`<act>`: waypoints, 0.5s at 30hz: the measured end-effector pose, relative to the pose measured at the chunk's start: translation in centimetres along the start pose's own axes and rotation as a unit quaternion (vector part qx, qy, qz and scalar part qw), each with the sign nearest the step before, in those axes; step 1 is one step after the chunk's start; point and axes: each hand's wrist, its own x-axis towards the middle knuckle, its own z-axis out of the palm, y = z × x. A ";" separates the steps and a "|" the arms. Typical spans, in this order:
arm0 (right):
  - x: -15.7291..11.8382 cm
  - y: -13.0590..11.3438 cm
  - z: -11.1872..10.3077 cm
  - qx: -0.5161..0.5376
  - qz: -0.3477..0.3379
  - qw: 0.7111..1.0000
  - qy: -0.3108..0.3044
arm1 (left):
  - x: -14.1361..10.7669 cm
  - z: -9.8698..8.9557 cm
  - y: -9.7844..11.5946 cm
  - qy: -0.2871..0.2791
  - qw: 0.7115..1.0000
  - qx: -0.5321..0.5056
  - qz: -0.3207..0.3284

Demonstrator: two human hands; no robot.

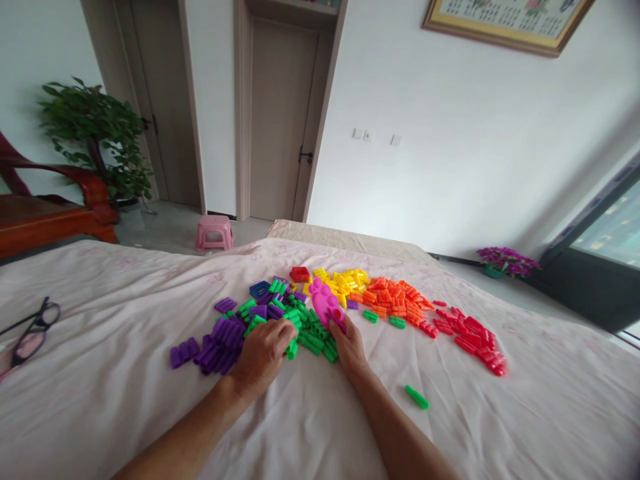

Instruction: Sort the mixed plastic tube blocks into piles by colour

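The right hand [349, 341] grasps a pink knobbed plastic piece [323, 300]; the left hand [266, 347] curls over green plastic pieces [311, 343], and whether it grips one I cannot tell. Purple plastic pieces [220, 343] lie just left of it. The rumpled sheet [320, 420] spreads nearward between the forearms, its far edge beyond both hands.

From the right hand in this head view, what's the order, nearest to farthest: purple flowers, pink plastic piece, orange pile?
1. Pink plastic piece: held in the right hand.
2. Orange pile: ahead and rightward, on the cloth.
3. Purple flowers: farther right, beyond the cloth.
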 end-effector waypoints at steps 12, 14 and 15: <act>0.2 0.5 0.0 -0.028 -0.006 0.999 -0.017 | 1.1 -2.2 -5.5 -0.078 0.968 0.094 -0.219; 0.2 0.5 -0.1 -0.030 -0.008 0.999 -0.019 | 1.2 -2.5 -5.8 -0.103 0.961 0.086 -0.241; 0.2 0.6 -0.1 -0.031 -0.009 0.999 -0.018 | 1.2 -2.6 -6.0 -0.105 0.958 0.083 -0.253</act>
